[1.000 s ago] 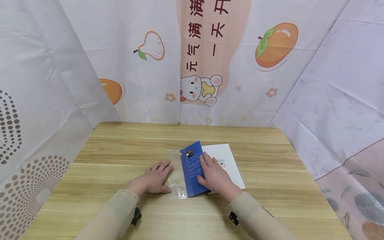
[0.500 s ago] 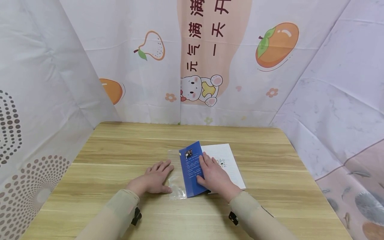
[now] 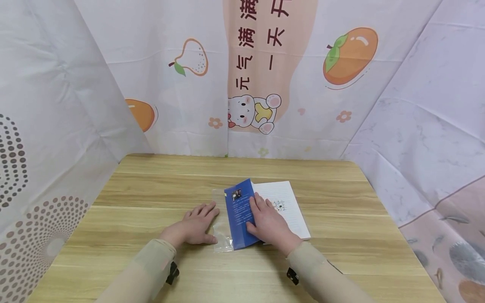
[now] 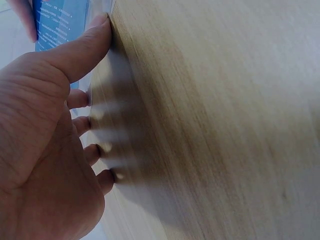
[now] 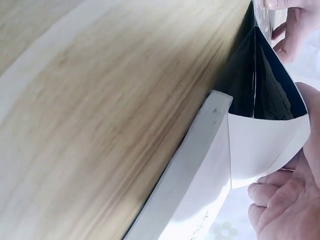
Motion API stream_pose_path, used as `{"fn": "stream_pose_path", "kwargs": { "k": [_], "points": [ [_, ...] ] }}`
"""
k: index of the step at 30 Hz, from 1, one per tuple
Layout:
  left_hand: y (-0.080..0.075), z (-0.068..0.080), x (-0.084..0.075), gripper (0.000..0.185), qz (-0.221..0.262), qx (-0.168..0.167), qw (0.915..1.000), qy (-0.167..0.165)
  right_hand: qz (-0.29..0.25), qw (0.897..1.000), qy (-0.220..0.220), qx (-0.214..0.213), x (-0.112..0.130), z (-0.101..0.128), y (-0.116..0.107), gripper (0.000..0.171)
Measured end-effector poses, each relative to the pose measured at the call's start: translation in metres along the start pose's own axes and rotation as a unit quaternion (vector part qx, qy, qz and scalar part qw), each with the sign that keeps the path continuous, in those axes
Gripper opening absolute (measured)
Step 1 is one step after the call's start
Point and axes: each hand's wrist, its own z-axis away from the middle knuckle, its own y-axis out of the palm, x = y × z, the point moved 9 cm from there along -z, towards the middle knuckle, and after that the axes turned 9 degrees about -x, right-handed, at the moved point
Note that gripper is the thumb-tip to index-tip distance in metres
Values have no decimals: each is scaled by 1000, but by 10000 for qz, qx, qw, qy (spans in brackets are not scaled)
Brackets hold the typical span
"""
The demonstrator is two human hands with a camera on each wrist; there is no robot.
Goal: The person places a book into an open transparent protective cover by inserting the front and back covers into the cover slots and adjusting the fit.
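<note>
A book (image 3: 291,204) lies open on the wooden table, showing a white page with a small dark drawing. Its blue cover flap (image 3: 238,212), printed with white text and a small photo, reaches left over a clear plastic sleeve (image 3: 221,229). My right hand (image 3: 270,221) rests along the flap's right side, fingers nearly straight. In the right wrist view the flap (image 5: 270,142) bows up from the page block (image 5: 187,170), leaving a dark gap beneath. My left hand (image 3: 195,225) is spread at the sleeve's left edge; in the left wrist view its thumb (image 4: 92,45) touches that edge.
The wooden tabletop (image 3: 151,176) extends around the book on all sides. Behind it hangs a white curtain (image 3: 189,143) with fruit prints and a cartoon animal. More patterned cloth (image 3: 424,126) stands along the right side.
My right hand has slid slightly left, and the blue flap has moved left with it, covering a little more of the clear sleeve. The left hand has stayed in place.
</note>
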Motion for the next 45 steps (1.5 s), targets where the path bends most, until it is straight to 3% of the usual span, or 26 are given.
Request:
{"fn": "stream_pose_path", "kwargs": {
  "k": [27, 45],
  "points": [
    [9, -6, 8, 89, 147, -95, 9998, 12, -94, 9999, 48, 72, 7, -2, 5, 76],
    [3, -2, 4, 88, 38, 70, 10000, -42, -78, 10000, -2, 58, 8, -1, 11, 75]
  ]
}}
